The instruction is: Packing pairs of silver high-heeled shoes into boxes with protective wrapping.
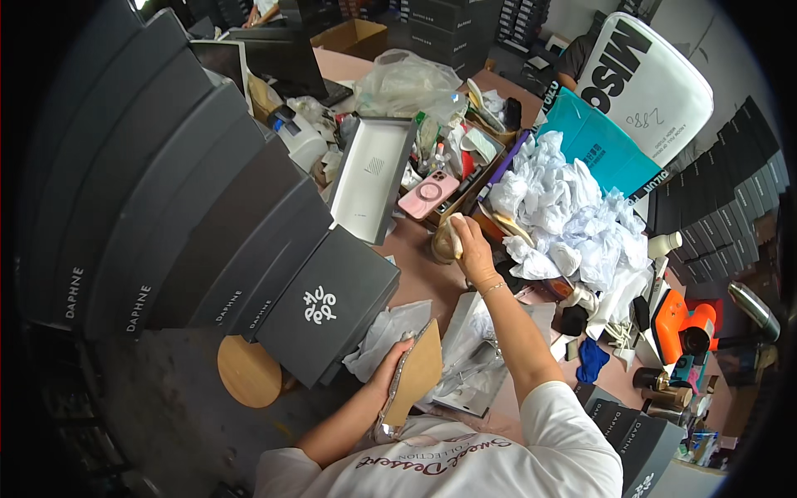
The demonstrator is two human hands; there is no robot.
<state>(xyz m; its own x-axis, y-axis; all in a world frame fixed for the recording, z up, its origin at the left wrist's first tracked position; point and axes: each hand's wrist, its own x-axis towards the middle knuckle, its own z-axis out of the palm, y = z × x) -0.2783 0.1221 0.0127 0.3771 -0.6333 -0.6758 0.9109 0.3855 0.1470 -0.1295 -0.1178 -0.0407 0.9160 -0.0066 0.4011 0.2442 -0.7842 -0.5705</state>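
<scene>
One shoe (421, 371) near box (484, 404) holding wrapping (467, 380)

We hold a tan-soled, sparkly-edged shoe (419, 371) tilted by the near edge of the bench (419, 274), and a pale wad (456, 241) at a round brownish container (441, 246).

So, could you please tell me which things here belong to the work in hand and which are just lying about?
Apparently in the work:
tan-soled shoe, in the left hand
pale wad, in the right hand
open box between the forearms, probably

Apparently lying about:
pink phone
blue cloth
metallic flask
</scene>
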